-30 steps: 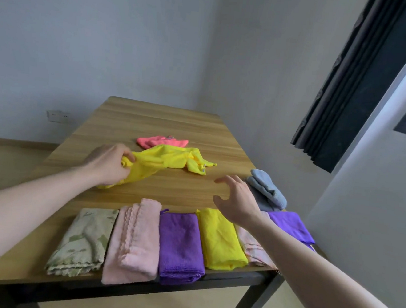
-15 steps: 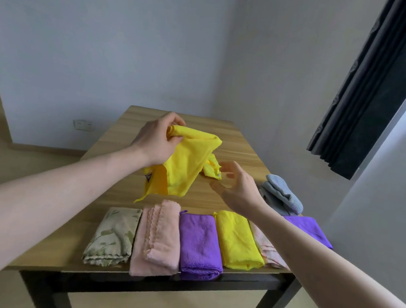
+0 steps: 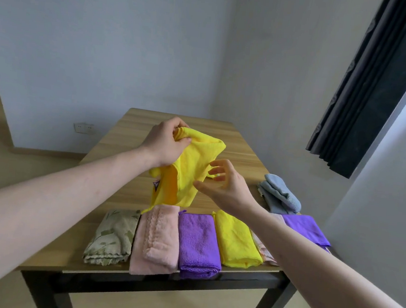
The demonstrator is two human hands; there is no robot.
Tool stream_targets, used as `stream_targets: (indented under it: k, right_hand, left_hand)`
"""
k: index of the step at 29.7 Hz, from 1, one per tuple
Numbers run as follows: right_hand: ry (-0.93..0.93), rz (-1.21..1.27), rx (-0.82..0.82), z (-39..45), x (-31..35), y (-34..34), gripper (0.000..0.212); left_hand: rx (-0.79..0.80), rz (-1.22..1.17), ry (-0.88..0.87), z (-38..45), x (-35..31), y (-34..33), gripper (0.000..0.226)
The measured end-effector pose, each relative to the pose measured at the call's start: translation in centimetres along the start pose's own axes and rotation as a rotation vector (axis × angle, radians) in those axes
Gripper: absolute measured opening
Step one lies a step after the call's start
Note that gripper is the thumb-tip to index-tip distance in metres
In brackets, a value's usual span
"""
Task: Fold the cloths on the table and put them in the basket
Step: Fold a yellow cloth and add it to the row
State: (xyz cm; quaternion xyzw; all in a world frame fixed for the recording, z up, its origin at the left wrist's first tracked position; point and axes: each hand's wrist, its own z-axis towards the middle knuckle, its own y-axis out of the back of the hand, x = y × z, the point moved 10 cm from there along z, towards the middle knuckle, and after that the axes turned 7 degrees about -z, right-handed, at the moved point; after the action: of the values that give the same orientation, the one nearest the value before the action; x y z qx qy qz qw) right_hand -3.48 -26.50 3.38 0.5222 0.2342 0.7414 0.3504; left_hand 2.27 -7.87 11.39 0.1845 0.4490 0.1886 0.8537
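An unfolded yellow cloth [image 3: 190, 175] hangs in the air over the middle of the wooden table [image 3: 125, 137]. My left hand [image 3: 166, 143] grips its bunched top edge, and a small label shows near its lower left. My right hand [image 3: 223, 185] is at the cloth's right side with fingers spread and the thumb against the fabric. A row of folded cloths lies along the near edge: olive patterned [image 3: 110, 236], pink [image 3: 156, 238], purple [image 3: 199, 244], yellow [image 3: 237, 240]. No basket is in view.
Farther right lie a pale patterned cloth [image 3: 263, 251], a second purple cloth [image 3: 306, 229] and a folded blue-grey cloth [image 3: 280, 195] near the table's right edge. A dark curtain [image 3: 375, 83] hangs at the right. A wall stands behind the table.
My left hand has lifted the yellow cloth off the table and raised it. My right hand has come up to the cloth's right side. The coral cloth behind is now hidden.
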Motion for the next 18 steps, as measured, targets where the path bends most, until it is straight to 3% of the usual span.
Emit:
stream_targets:
  k: [6, 13, 18]
  right_hand:
    - [0.142, -0.047, -0.007, -0.3, 2.8, -0.1, 0.066]
    - [0.174, -0.037, -0.134, 0.9, 3.4, 1.9, 0.003]
    - [0.033, 0.078, -0.251, 2.8, 2.6, 5.0, 0.011]
  left_hand:
    - [0.019, -0.003, 0.109, 0.1, 0.5, -0.9, 0.032]
    - [0.055, -0.027, 0.210, 0.2, 1.8, -0.9, 0.034]
    - [0.055, 0.060, 0.233, 0.6, 3.7, 0.8, 0.049]
